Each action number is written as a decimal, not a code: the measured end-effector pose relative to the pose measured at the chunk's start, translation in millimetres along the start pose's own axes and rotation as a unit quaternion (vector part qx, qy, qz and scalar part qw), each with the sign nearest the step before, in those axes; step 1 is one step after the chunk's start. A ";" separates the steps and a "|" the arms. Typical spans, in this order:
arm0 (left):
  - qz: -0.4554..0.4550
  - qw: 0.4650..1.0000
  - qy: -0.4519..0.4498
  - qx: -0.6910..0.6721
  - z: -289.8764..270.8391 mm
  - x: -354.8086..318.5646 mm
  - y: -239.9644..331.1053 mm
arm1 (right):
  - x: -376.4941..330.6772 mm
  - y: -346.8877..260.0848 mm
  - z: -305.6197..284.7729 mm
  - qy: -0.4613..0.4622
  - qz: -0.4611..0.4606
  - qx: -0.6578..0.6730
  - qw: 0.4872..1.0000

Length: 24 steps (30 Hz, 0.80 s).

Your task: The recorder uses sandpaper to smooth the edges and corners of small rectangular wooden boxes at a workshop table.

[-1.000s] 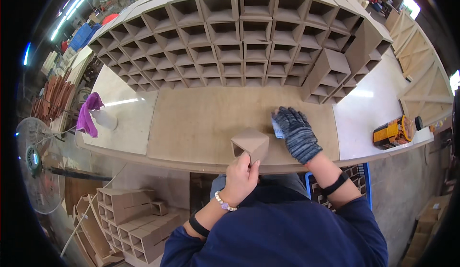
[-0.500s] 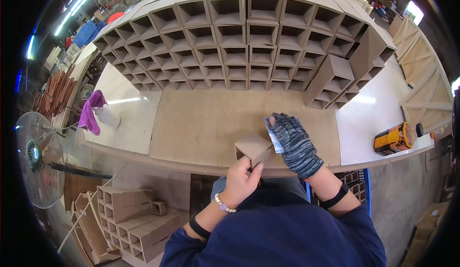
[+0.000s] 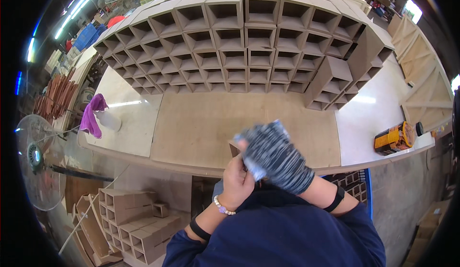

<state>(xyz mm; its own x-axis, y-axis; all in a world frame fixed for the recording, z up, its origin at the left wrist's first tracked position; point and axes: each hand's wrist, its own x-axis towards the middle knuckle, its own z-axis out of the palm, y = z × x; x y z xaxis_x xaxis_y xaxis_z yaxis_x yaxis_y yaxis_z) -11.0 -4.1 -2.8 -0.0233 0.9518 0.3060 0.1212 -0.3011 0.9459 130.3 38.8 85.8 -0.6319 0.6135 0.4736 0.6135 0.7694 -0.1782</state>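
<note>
My left hand [image 3: 237,183], bare with a bead bracelet at the wrist, grips a small brown open-ended box [image 3: 233,148] at the bench's front edge. Only a corner of that box shows; the rest lies behind my hands. My right hand [image 3: 279,157], in a grey-and-black knit glove, is closed on a thin white sheet with blue print [image 3: 257,171]. The gloved hand lies across the box with the sheet beneath it, close against my left fingers. Whether the sheet touches the box is hidden.
Rows of stacked open boxes [image 3: 229,14] line the far side of the workbench [image 3: 201,123]. At right stands an orange-and-black jar [image 3: 395,138]. A purple cloth [image 3: 92,116] hangs at left near a fan [image 3: 34,154]. More boxes [image 3: 143,238] sit below left.
My right hand has moved left and slightly toward me with the sheet, from beside the box to over it. My left hand still holds the box and has shifted slightly.
</note>
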 end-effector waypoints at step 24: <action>-0.275 0.845 -0.057 -0.455 -23.9 22.7 12.4 | -35.5 1.8 -9.5 -0.016 -0.098 -0.010 0.995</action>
<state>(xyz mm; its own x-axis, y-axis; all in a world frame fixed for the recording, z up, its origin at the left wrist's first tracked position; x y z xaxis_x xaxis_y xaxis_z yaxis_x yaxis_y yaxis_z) -33.8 12.3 18.5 0.2742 0.9464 -0.1706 -0.6919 0.3173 0.6485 158.3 16.7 76.9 -0.7543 0.4584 0.4699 0.4871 0.8707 -0.0676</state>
